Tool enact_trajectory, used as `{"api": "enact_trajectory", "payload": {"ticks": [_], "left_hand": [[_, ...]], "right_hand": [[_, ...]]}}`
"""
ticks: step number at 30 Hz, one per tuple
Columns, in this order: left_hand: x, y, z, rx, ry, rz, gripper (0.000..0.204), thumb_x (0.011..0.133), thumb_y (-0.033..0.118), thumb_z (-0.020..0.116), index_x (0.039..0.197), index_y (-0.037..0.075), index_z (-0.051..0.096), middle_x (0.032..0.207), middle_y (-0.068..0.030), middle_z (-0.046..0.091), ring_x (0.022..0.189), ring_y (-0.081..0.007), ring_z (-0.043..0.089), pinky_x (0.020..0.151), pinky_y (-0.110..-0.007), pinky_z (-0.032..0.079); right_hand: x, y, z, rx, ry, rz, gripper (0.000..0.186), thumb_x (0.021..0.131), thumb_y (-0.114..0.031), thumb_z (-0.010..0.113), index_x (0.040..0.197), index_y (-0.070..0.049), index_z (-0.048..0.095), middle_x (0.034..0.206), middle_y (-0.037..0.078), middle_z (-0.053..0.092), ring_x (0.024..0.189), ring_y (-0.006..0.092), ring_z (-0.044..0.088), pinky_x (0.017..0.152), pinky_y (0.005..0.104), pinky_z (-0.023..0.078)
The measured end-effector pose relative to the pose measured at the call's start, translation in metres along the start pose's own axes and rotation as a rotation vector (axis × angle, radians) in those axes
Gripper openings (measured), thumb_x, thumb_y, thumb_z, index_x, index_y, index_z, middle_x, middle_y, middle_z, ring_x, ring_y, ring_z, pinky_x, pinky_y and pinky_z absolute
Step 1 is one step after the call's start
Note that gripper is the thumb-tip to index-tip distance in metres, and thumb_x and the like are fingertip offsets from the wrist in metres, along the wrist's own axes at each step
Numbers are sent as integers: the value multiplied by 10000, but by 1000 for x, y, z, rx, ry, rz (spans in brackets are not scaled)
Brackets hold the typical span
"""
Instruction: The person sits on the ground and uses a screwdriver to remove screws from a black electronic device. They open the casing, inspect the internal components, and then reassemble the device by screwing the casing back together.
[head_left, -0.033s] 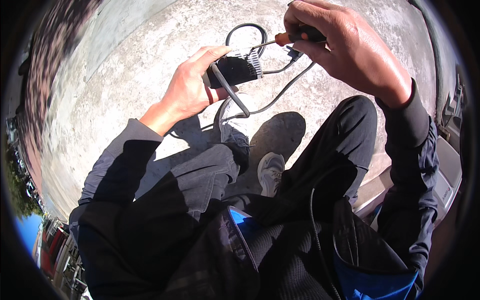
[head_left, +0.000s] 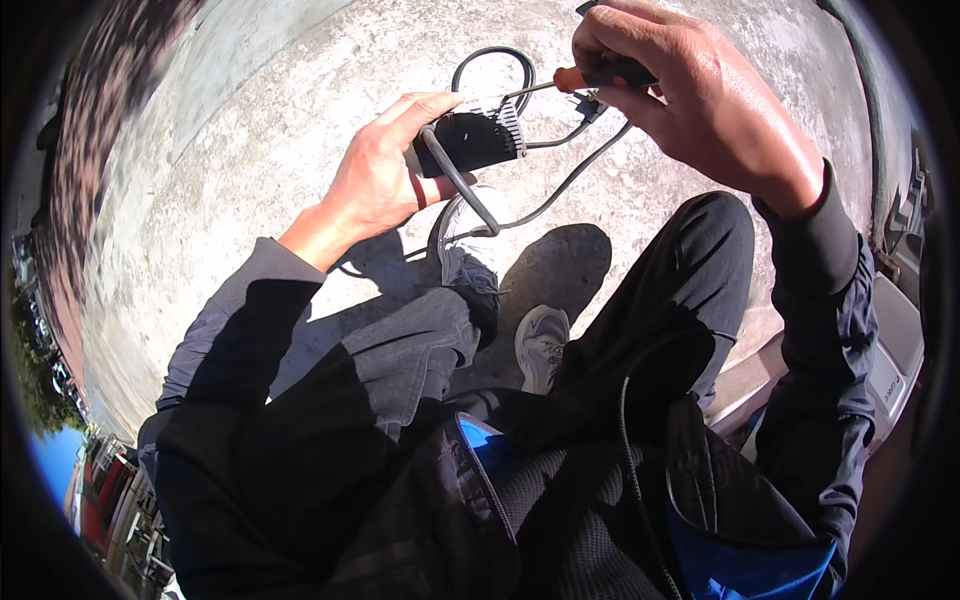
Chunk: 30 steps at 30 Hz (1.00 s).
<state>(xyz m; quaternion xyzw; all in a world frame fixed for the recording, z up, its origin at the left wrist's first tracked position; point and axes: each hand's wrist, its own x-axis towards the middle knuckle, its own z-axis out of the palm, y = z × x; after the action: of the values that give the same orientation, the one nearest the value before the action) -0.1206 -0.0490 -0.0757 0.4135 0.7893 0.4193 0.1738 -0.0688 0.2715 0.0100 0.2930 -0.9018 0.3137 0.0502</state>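
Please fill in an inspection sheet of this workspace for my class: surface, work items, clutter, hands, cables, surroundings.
Surface: pale, blotchy ground, sunlit, with hard shadows.
Work items: black device with a slotted end; screwdriver with an orange and black handle, its tip at the device's upper edge.
Clutter: light grey object at the right, partly hidden by the sleeve.
Hands: left hand holds the device; right hand grips the screwdriver.
Cables: black cable looping beside the device; thin dark cord over the person's clothing.
Surroundings: trees and blue sky at the left rim.
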Motion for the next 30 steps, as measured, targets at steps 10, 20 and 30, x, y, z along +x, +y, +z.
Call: {"api": "enact_trajectory", "payload": {"ticks": [10, 20, 30], "left_hand": [[-8, 6, 0, -59, -13, -43, 772, 760, 149, 990, 1438, 29, 643, 1414, -173, 680, 1296, -345, 705, 1095, -405, 560], [-8, 6, 2, -104, -36, -55, 755, 767, 158, 994, 1422, 28, 643, 1399, -161, 683, 1271, -331, 713, 1079, -403, 570], [-9, 4, 3, -31, -22, -51, 791, 757, 148, 998, 1454, 55, 636, 1411, -154, 675, 1265, -332, 718, 1075, -403, 579]], "right_hand": [[-8, -31, 2, 512, 169, 533, 600, 998, -140, 805, 1482, 17, 487, 1241, 174, 648, 997, 289, 763, 938, 410, 644], [2, -30, -6, -5, 89, 46, 639, 976, 65, 755, 1537, -7, 459, 1067, 133, 715, 858, 214, 775, 778, 360, 663], [-3, -28, -14, 25, -78, 360, 462, 991, -41, 770, 1422, -50, 602, 1158, 130, 753, 1016, 218, 784, 911, 360, 634]]}}
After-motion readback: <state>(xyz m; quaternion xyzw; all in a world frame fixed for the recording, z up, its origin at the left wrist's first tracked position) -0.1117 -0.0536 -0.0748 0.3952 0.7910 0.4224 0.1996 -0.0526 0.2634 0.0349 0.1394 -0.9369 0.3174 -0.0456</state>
